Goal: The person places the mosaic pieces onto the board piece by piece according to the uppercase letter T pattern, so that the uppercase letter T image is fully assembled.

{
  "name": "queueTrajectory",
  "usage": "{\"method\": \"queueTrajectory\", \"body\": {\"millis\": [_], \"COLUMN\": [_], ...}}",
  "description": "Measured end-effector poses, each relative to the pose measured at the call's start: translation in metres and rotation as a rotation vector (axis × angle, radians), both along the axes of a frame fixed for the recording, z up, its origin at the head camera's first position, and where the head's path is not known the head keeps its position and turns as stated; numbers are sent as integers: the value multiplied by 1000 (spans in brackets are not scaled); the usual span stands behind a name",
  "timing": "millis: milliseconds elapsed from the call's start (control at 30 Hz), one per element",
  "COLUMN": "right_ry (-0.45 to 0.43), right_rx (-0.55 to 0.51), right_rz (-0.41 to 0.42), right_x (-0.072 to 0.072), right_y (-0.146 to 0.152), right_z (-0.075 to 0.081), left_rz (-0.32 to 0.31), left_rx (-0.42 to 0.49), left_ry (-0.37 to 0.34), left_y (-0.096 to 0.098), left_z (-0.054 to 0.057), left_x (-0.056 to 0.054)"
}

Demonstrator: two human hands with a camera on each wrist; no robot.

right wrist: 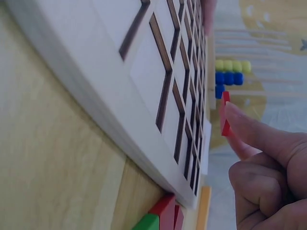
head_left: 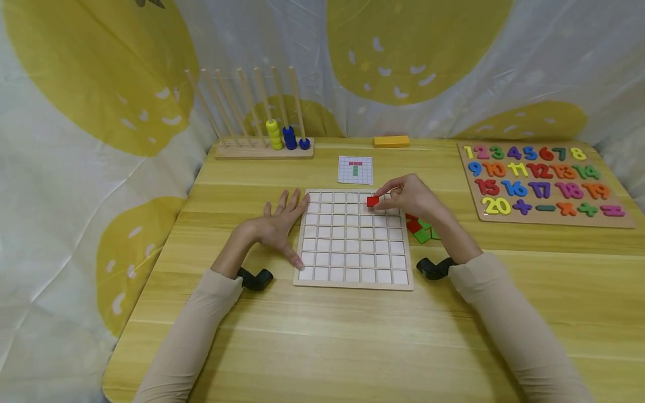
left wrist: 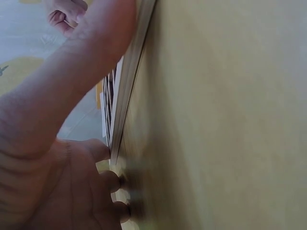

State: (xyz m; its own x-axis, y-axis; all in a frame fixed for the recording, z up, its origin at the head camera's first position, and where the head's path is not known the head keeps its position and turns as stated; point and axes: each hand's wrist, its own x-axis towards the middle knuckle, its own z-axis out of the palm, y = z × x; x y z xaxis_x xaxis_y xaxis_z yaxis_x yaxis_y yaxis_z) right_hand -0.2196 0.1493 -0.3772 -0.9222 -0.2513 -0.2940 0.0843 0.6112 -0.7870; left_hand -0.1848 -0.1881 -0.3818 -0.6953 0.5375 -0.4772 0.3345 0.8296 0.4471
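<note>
A square wooden grid board (head_left: 353, 287) lies flat on the table. My right hand (head_left: 409, 196) pinches a red square tile (head_left: 372, 201) between thumb and fingers over the board's upper right part. In the right wrist view the red tile (right wrist: 225, 114) stands on edge, apart from the board. My left hand (head_left: 277, 225) spreads its fingers along the board's left edge, thumb at the lower left corner. Just right of the board lie loose red and green tiles (head_left: 422, 235), partly hidden by my right arm. Behind the board is a pattern card (head_left: 347, 174) with a red and green T.
A wooden bead stand (head_left: 264, 151) with upright rods and yellow and blue beads is at the back left. An orange block (head_left: 391, 141) lies at the back edge. To the right sits a number puzzle board (head_left: 554, 221). A patterned curtain (head_left: 282, 33) hangs behind the table.
</note>
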Motion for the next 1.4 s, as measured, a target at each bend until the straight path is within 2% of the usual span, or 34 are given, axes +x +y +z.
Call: {"method": "queueTrajectory", "body": {"millis": [333,600,1067,1400], "right_ry": [-30,-34,-6,0], "right_rx": [-39,2,11,36], "right_rz": [-8,-10,13,-2], "right_x": [1,-2,-1,0], "right_y": [-15,-19,-19,-20], "right_z": [-1,-4,-6,-4], "left_rz": [7,5,5,7], "left_rx": [-9,-3,-1,-8], "left_ry": [-5,-9,-9,-7], "left_y": [-1,1,1,0], "left_z": [0,1,-1,0], "left_x": [1,0,-1,0]}}
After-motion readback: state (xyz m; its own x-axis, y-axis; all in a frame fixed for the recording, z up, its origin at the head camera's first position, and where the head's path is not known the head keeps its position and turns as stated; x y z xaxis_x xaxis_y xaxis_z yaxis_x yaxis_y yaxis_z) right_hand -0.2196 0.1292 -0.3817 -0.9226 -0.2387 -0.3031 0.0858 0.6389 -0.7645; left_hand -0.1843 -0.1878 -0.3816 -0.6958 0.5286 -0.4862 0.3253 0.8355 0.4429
